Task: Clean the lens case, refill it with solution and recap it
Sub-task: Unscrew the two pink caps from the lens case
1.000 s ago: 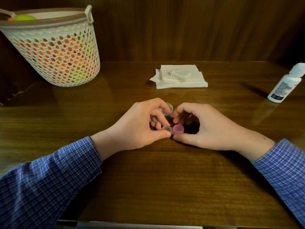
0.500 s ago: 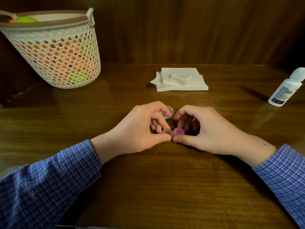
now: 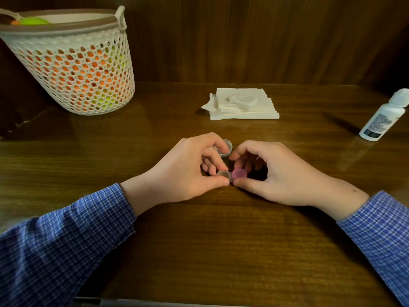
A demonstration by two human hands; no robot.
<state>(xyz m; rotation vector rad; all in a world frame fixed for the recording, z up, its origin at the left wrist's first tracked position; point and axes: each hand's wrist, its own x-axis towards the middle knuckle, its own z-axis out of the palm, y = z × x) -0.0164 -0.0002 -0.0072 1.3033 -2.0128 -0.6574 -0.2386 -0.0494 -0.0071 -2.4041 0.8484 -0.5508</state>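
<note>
A small lens case (image 3: 230,175) lies on the wooden table between my hands. Its left well (image 3: 223,174) is uncapped and clear; a pink cap (image 3: 239,173) covers the right well. My left hand (image 3: 188,168) pinches the open left well between thumb and fingers. My right hand (image 3: 276,171) curls around the pink cap, thumb below and fingers above. A loose grey cap (image 3: 225,147) lies on the table just behind my left index finger. The white solution bottle (image 3: 385,116) stands at the far right, tilted in the wide view.
A stack of white tissues (image 3: 243,105) with a crumpled piece on top sits behind the hands. A white perforated basket (image 3: 73,63) holding orange and green items stands at the back left. A dark wooden wall closes the back.
Both hands stay on the case with almost no shift. The scene sits slightly lower in the view, so the head tilted a little.
</note>
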